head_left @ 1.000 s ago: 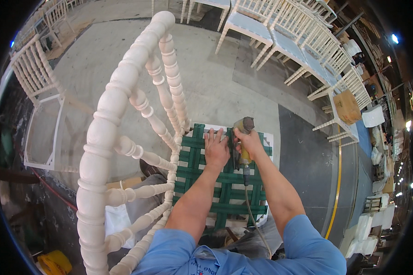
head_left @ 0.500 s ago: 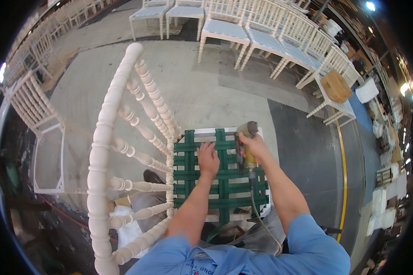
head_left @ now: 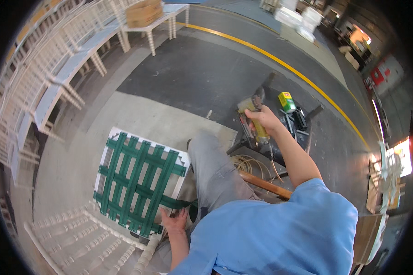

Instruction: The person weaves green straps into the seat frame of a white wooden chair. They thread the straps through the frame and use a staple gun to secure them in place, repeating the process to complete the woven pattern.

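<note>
My right hand (head_left: 267,121) is wrapped round a yellow-green air staple gun (head_left: 260,130) with a hose at its lower end. It is over a dark low stand (head_left: 303,143) at my right. My left hand (head_left: 174,222), fingers apart, is beside the near edge of a white chair's seat frame (head_left: 173,184). Dark green webbing straps (head_left: 132,181) are woven across that frame. One loose strap end (head_left: 179,203) runs toward my leg just above the left hand. The chair's turned-spindle back (head_left: 89,245) lies at the lower left.
On the stand are a green-and-yellow box (head_left: 287,101) and dark tools (head_left: 300,118). Below it are a coiled pale hose (head_left: 250,164) and a wooden bar (head_left: 265,185). White chairs (head_left: 53,98) line the left, with a cardboard box (head_left: 144,13) on one. A yellow line (head_left: 284,66) crosses the floor.
My view has swung to the right. The staple gun has moved in my right hand from over the webbing to the stand. My left hand has slid from mid-seat to its near edge.
</note>
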